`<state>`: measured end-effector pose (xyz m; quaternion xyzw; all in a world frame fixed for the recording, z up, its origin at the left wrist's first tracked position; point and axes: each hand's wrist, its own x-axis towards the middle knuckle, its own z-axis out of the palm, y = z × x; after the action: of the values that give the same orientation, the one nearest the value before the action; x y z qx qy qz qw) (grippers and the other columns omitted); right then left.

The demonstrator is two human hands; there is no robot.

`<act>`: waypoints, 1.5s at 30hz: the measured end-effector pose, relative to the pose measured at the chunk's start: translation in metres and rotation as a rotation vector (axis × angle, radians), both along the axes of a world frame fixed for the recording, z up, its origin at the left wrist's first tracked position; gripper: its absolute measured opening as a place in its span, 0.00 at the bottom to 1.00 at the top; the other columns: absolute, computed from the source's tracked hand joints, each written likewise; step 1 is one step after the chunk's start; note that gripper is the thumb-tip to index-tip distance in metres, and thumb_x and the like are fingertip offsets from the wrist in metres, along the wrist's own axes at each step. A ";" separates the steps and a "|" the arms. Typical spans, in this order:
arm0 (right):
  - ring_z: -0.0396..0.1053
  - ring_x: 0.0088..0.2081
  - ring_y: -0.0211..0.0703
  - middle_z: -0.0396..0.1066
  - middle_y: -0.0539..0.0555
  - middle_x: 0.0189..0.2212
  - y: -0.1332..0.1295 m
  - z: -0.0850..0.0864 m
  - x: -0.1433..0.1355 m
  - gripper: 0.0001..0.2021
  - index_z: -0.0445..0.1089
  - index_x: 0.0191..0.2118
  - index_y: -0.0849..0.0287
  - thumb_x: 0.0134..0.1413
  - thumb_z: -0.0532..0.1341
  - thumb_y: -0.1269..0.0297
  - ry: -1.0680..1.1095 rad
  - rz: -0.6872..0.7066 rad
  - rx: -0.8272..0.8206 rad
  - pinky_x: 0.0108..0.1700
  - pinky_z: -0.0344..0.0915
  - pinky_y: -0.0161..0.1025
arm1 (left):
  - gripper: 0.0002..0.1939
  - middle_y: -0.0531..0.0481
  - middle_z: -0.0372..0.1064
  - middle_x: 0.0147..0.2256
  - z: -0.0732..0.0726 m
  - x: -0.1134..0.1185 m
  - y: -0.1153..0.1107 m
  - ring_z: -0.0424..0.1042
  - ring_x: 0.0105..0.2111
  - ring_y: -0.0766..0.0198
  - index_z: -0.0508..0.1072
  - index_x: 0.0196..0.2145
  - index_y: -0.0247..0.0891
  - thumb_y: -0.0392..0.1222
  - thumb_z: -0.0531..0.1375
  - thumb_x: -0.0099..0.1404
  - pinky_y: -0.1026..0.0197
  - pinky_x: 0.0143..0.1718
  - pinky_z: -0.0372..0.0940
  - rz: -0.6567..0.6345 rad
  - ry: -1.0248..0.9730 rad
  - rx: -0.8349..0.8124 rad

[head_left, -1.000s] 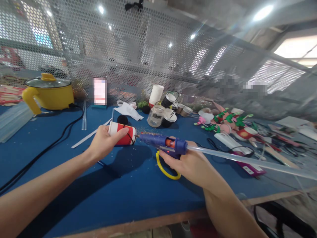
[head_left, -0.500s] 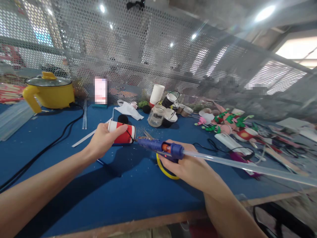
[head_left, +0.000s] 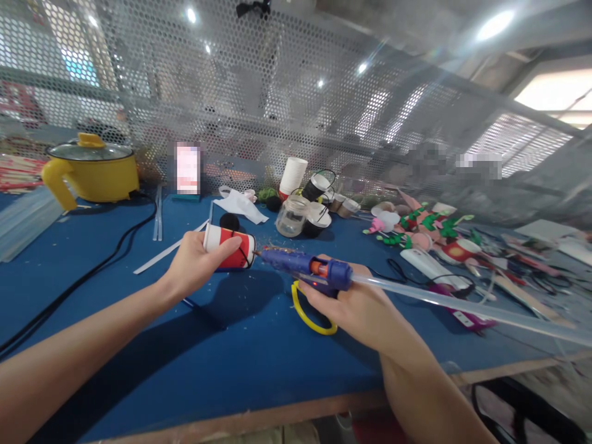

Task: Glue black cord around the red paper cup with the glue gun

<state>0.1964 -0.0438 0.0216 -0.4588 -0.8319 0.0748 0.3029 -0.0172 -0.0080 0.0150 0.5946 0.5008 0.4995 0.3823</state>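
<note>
My left hand (head_left: pixel 197 262) grips a red and white paper cup (head_left: pixel 230 246) lying sideways in the air, a black cord running across its side under my thumb. My right hand (head_left: pixel 351 302) is wrapped round the handle of a blue glue gun (head_left: pixel 296 262), its small red light lit. A long clear glue stick (head_left: pixel 444 300) sticks out of the gun's back. The nozzle points left and sits right by the cup's base edge; whether it touches I cannot tell. Beneath the gun, the yellow handle of scissors (head_left: pixel 308 317) shows on the table, partly hidden.
Behind the cup lies a black ball (head_left: pixel 229 221). Further back stand a glass jar (head_left: pixel 292 217) and stacked paper cups (head_left: pixel 293 177). A yellow pot (head_left: pixel 99 176) with a cord is at left. Craft flowers (head_left: pixel 416 228) and a purple power strip (head_left: pixel 467 317) lie at right.
The glue gun and my right hand have shifted slightly right, the nozzle drawing back a little from the cup. The cup has turned slightly, showing more of its base.
</note>
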 end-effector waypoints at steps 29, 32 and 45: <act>0.62 0.19 0.28 0.65 0.49 0.19 0.100 0.017 0.011 0.07 0.65 0.23 0.65 0.44 0.61 0.66 0.888 -0.211 -0.453 0.19 0.58 0.26 | 0.14 0.59 0.56 0.09 -0.004 -0.003 0.003 0.52 0.11 0.75 0.64 0.11 0.35 0.41 0.60 0.49 0.71 0.10 0.47 -0.019 -0.001 0.026; 0.59 0.15 0.28 0.62 0.48 0.14 0.133 0.018 0.010 0.11 0.62 0.21 0.65 0.51 0.55 0.68 0.870 -0.269 -0.506 0.16 0.57 0.26 | 0.15 0.59 0.56 0.10 -0.004 -0.002 0.004 0.52 0.11 0.75 0.63 0.11 0.35 0.42 0.60 0.50 0.71 0.11 0.48 -0.007 -0.021 0.001; 0.68 0.20 0.40 0.68 0.56 0.15 0.178 0.001 0.014 0.16 0.67 0.27 0.65 0.54 0.52 0.57 0.436 -0.548 -0.504 0.23 0.63 0.35 | 0.12 0.58 0.59 0.11 -0.005 -0.003 0.005 0.54 0.13 0.75 0.67 0.14 0.34 0.41 0.60 0.49 0.71 0.13 0.50 -0.036 -0.061 -0.028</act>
<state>0.2105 0.1343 0.0227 -0.6959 -0.5515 0.2875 0.3590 -0.0204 -0.0031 0.0097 0.5825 0.4850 0.5034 0.4149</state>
